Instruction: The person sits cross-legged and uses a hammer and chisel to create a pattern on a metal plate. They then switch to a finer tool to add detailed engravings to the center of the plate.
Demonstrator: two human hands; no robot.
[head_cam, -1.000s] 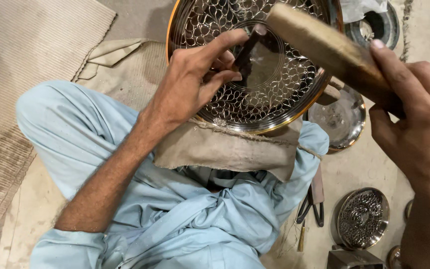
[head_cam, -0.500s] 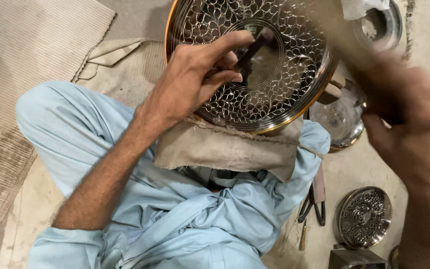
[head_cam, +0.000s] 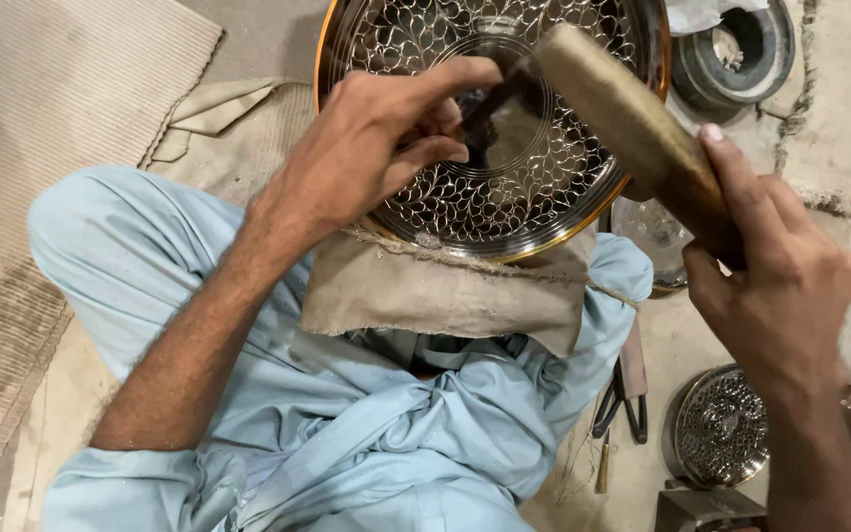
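Hands closed: left [head_cam: 366, 148] pinching punch [head_cam: 485, 103], right [head_cam: 775, 286] gripping mallet [head_cam: 632, 128].

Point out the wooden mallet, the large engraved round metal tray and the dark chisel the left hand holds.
Wooden mallet [head_cam: 622, 123], head view, on its brown striking end.
Large engraved round metal tray [head_cam: 504, 192], head view, on its patterned face.
Dark chisel [head_cam: 490, 103], head view, on its shaft above the left hand's fingers.
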